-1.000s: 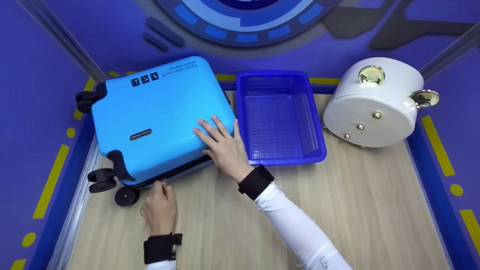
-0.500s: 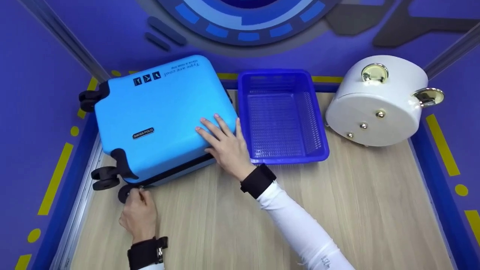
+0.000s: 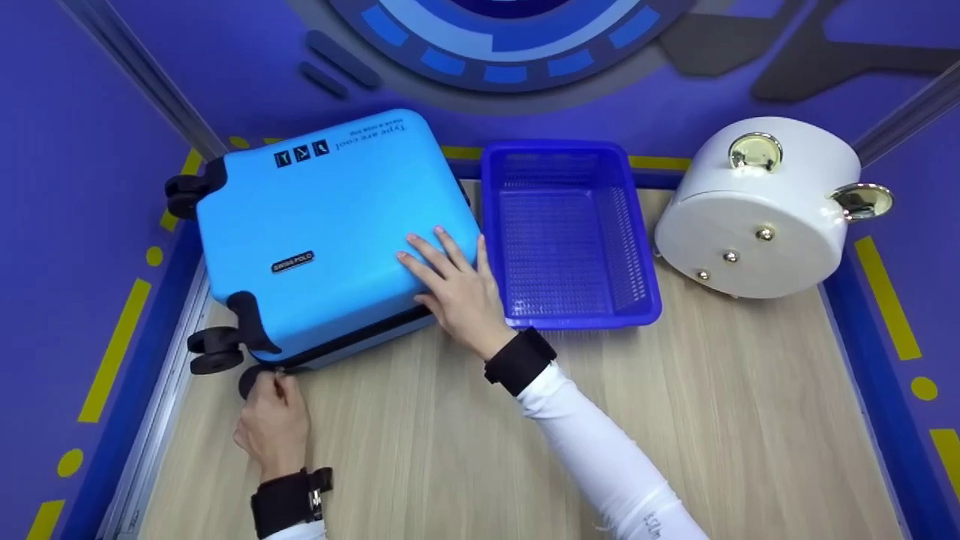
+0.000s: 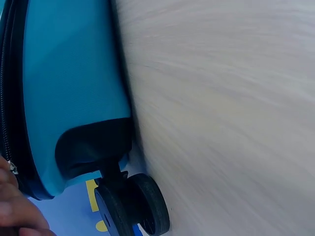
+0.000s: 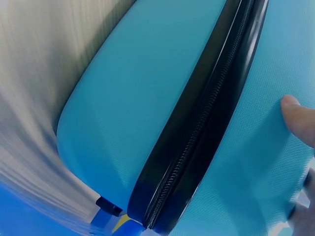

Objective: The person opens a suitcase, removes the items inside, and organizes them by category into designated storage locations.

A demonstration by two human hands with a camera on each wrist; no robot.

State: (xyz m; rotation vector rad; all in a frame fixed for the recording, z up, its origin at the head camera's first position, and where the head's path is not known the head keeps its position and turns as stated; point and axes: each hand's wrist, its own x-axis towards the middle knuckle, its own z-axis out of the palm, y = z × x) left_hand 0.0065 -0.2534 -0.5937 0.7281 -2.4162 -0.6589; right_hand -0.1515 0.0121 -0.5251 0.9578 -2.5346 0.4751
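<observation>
Currently left hand (image 3: 274,427) pinches zipper pull (image 4: 13,167), right hand (image 3: 466,300) spread on suitcase (image 3: 345,217), wheel (image 3: 248,379) at seven o'clock, basket (image 3: 585,322) at three.

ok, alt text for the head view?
A person's left hand pinches the zip pull near a wheel of a blue suitcase on a wood-grain surface, while the right hand rests spread on top. To the right sit a blue basket and a round white case with gold knobs.

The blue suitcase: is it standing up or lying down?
The suitcase is lying down: its broad printed face points up, and its black wheels stick out sideways.
</observation>
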